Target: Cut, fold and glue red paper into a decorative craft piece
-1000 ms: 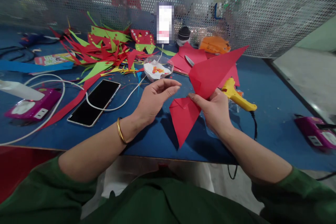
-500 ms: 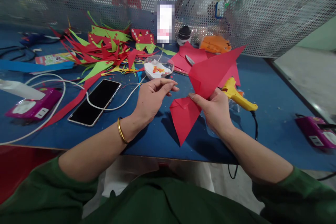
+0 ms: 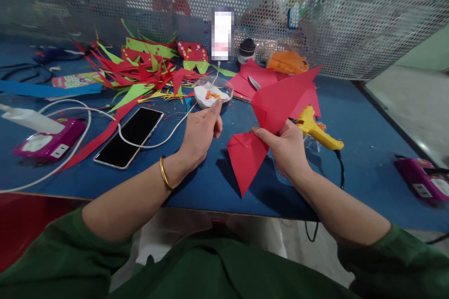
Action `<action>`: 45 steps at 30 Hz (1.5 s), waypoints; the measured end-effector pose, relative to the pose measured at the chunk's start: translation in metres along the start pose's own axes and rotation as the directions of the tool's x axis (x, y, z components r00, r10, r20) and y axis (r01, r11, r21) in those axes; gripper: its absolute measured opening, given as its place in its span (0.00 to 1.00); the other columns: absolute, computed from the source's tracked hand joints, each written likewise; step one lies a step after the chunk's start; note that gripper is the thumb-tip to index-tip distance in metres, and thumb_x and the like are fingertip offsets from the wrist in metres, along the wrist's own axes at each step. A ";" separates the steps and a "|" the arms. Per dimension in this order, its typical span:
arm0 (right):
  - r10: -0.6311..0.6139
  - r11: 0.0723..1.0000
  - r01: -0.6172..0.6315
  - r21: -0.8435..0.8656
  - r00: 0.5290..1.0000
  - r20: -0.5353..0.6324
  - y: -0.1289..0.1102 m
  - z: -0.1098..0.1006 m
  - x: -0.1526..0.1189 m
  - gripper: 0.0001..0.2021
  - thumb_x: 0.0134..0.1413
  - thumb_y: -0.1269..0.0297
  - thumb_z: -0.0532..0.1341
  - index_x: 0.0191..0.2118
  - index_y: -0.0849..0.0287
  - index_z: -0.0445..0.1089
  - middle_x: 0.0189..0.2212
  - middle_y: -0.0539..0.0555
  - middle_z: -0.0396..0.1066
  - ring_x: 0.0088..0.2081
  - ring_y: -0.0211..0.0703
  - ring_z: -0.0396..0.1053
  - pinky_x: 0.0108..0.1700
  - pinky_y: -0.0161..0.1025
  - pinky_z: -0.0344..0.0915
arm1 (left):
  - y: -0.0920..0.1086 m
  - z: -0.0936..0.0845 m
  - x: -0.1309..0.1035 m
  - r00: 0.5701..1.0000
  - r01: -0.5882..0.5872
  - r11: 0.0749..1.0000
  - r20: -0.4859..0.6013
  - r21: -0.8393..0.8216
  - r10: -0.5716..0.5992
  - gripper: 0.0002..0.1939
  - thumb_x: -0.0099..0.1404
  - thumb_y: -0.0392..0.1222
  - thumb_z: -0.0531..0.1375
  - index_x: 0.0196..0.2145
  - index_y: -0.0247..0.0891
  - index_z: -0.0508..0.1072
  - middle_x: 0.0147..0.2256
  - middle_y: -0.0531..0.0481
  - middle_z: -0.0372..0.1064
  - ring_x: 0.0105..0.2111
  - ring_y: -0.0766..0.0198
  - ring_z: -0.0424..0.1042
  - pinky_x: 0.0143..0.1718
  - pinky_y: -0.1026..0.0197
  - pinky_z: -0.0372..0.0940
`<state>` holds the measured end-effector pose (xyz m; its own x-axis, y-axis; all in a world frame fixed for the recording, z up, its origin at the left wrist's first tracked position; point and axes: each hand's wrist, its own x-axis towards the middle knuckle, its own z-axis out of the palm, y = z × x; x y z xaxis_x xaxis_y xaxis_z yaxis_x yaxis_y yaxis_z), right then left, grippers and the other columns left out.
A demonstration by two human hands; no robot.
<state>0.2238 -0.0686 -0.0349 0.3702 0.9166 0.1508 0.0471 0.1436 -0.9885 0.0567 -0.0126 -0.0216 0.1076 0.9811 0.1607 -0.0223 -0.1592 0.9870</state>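
Note:
My right hand (image 3: 288, 149) pinches a folded red paper shape (image 3: 275, 103) at its narrow middle, thumb on top. One pointed part spreads up to the right; a smaller pointed part hangs toward the table's front edge. My left hand (image 3: 200, 133), with a gold bangle (image 3: 164, 174) at the wrist, is just in front of a clear bowl (image 3: 229, 94). Its thumb points up and its fingers are curled; whether anything is between them is hidden. White paper with small orange and red pieces (image 3: 212, 95) lies in the bowl. A yellow glue gun (image 3: 317, 130) rests beyond my right hand.
A phone (image 3: 131, 135) with a white cable lies at left near a purple power socket (image 3: 52, 142). Behind are paper strips (image 3: 136, 72), a lit phone (image 3: 222, 32), red sheets with scissors (image 3: 253, 82), and orange paper (image 3: 287, 61). Another purple socket (image 3: 423, 177) stands right.
My left hand has turned, its fingers curling in and its thumb rising toward the bowl. My right hand keeps the red paper in nearly the same place. The view has shifted slightly.

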 end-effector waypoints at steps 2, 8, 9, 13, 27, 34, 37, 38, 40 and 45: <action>0.001 1.000 -0.001 -0.003 1.000 0.002 0.000 0.000 0.000 0.14 0.41 0.61 0.73 0.36 0.55 0.73 0.33 0.51 0.78 0.32 0.46 0.74 0.36 0.45 0.73 | 0.000 0.000 0.000 1.000 -0.026 1.000 0.010 0.015 0.026 0.24 0.68 0.57 0.60 0.19 0.41 0.69 0.19 0.53 0.61 0.21 0.68 0.60 0.25 0.62 0.57; -0.005 0.999 0.005 -0.036 1.000 0.010 0.001 -0.001 0.000 0.13 0.43 0.61 0.72 0.36 0.56 0.73 0.33 0.52 0.77 0.32 0.46 0.73 0.36 0.46 0.73 | -0.002 -0.003 -0.001 1.000 -0.029 0.999 0.001 0.016 0.029 0.27 0.68 0.54 0.59 0.14 0.41 0.65 0.13 0.56 0.55 0.16 0.69 0.55 0.21 0.61 0.53; -0.004 0.999 0.004 -0.037 1.000 0.009 0.001 -0.001 0.000 0.13 0.43 0.61 0.72 0.36 0.56 0.73 0.33 0.52 0.77 0.32 0.46 0.74 0.36 0.46 0.73 | -0.003 -0.003 0.000 0.999 -0.024 1.000 -0.021 0.021 0.024 0.31 0.70 0.56 0.57 0.12 0.41 0.61 0.11 0.56 0.52 0.14 0.70 0.54 0.21 0.61 0.52; -0.007 1.000 0.007 0.000 1.000 0.003 0.000 -0.001 0.000 0.13 0.43 0.62 0.73 0.36 0.56 0.73 0.33 0.51 0.77 0.32 0.46 0.73 0.36 0.46 0.73 | -0.006 -0.003 0.003 0.998 -0.053 0.997 -0.038 0.053 0.056 0.20 0.66 0.50 0.62 0.19 0.40 0.74 0.20 0.51 0.71 0.23 0.68 0.68 0.28 0.64 0.62; 0.012 0.999 -0.014 0.049 1.000 0.025 0.001 0.001 -0.001 0.11 0.42 0.65 0.73 0.34 0.57 0.74 0.31 0.50 0.76 0.30 0.42 0.71 0.34 0.43 0.70 | 0.004 0.010 -0.018 0.764 0.464 0.877 0.443 0.128 -0.469 0.08 0.52 0.42 0.71 0.24 0.36 0.79 0.24 0.50 0.75 0.23 0.67 0.69 0.25 0.65 0.61; -0.010 1.000 0.011 -0.024 1.000 0.026 0.002 0.001 -0.002 0.11 0.44 0.63 0.72 0.35 0.57 0.74 0.32 0.50 0.76 0.31 0.42 0.71 0.35 0.42 0.70 | 0.013 0.010 -0.018 0.734 0.510 0.852 0.454 0.122 -0.504 0.08 0.52 0.38 0.70 0.20 0.36 0.76 0.21 0.53 0.73 0.21 0.68 0.69 0.27 0.64 0.64; -0.028 0.999 0.028 -0.045 1.000 0.011 0.001 0.001 -0.001 0.10 0.44 0.63 0.72 0.34 0.57 0.73 0.31 0.50 0.76 0.31 0.42 0.71 0.34 0.42 0.71 | 0.010 0.008 -0.017 0.737 0.488 0.864 0.473 0.121 -0.483 0.06 0.51 0.40 0.71 0.23 0.37 0.78 0.25 0.51 0.76 0.24 0.66 0.71 0.28 0.63 0.65; -0.034 0.998 0.034 -0.050 0.999 0.006 0.001 0.000 -0.001 0.10 0.44 0.63 0.71 0.34 0.57 0.73 0.31 0.50 0.76 0.30 0.42 0.71 0.34 0.42 0.71 | 0.008 0.008 -0.016 0.745 0.473 0.873 0.475 0.119 -0.468 0.07 0.50 0.40 0.72 0.24 0.37 0.79 0.26 0.50 0.77 0.25 0.65 0.72 0.29 0.63 0.65; -0.044 0.997 0.044 -0.056 0.999 -0.001 0.000 0.000 -0.001 0.10 0.44 0.63 0.71 0.33 0.57 0.73 0.30 0.50 0.76 0.30 0.42 0.71 0.34 0.42 0.71 | 0.005 0.006 -0.015 0.761 0.433 0.893 0.482 0.122 -0.435 0.10 0.48 0.42 0.73 0.24 0.36 0.78 0.26 0.51 0.76 0.26 0.65 0.71 0.30 0.63 0.65; -0.049 0.998 0.048 -0.038 0.998 -0.037 -0.003 -0.001 0.001 0.09 0.42 0.65 0.72 0.32 0.57 0.73 0.30 0.50 0.76 0.30 0.43 0.71 0.33 0.43 0.71 | -0.001 0.004 -0.013 0.759 0.362 0.921 0.529 0.142 -0.380 0.15 0.45 0.44 0.74 0.27 0.36 0.75 0.25 0.54 0.72 0.26 0.67 0.69 0.30 0.63 0.61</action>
<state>0.2250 -0.0684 -0.0313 0.4019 0.8939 0.1987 0.1003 0.1728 -0.9798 0.0590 -0.0255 -0.0243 0.6159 0.7470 -0.2502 0.1598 0.1925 0.9682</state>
